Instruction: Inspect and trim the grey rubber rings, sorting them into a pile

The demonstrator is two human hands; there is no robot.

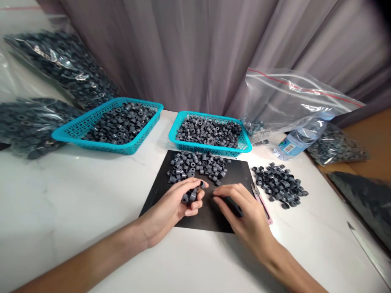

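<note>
L hand (pixel 183 199) is cupped around several small dark-grey hollow plastic cylinders (pixel 192 197), one up at the fingertips, above a flat black rectangular mat (pixel 204 217); R hand (pixel 244 203) hovers over the mat's R half, thumb & fingertips close together — can't tell if a pc. is pinched there. Mat's near edge runs just below both hands; wide stretch of white marbled tabletop (pixel 76 195) to L, so lots of room that side. R is tighter: pink-handled metal snips (pixel 265 207) along the mat's R edge, then a loose heap of cyls. (pixel 279 185) just past it. Another heap (pixel 198 165) covers the mat's far part. Containers — turq. plastic mesh basket (pixel 132 148) far L & turq. rectangular basket (pixel 207 149) behind mat, both w/ many cyls.; clear plastic bag (pixel 36 122) at far L, bulging w/ same.
</note>
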